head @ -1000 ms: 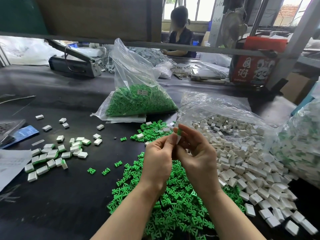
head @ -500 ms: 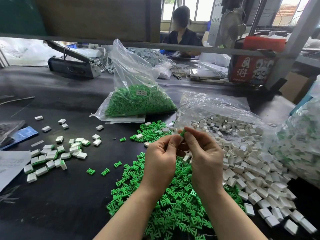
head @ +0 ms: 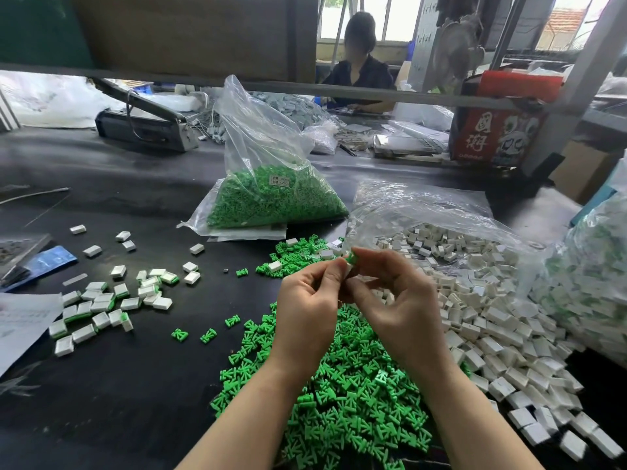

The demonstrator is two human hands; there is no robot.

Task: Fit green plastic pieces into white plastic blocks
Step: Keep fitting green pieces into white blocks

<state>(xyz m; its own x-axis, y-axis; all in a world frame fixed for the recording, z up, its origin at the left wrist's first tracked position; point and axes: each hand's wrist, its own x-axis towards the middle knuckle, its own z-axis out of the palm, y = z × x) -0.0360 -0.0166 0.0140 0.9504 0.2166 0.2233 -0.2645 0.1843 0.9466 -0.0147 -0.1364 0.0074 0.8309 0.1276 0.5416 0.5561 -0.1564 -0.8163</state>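
Note:
My left hand (head: 307, 307) and my right hand (head: 400, 307) meet fingertip to fingertip above the black table. Between them they pinch a small white block with a green piece (head: 351, 258) sticking out of its top. Below my wrists lies a heap of loose green pieces (head: 342, 395). To the right spreads a heap of white blocks (head: 492, 320) spilling from a clear bag. A group of fitted white-and-green blocks (head: 108, 300) lies on the table at the left.
A clear bag of green pieces (head: 271, 195) stands at the middle back. Another full bag (head: 590, 279) sits at the right edge. Paper (head: 20, 320) and a blue packet (head: 51, 261) lie at the left. A person sits beyond the metal shelf rail (head: 339, 93).
My hands stay together in front of me. The green piece has shifted at my fingertips and now sits in the white block, which my left fingers hold.

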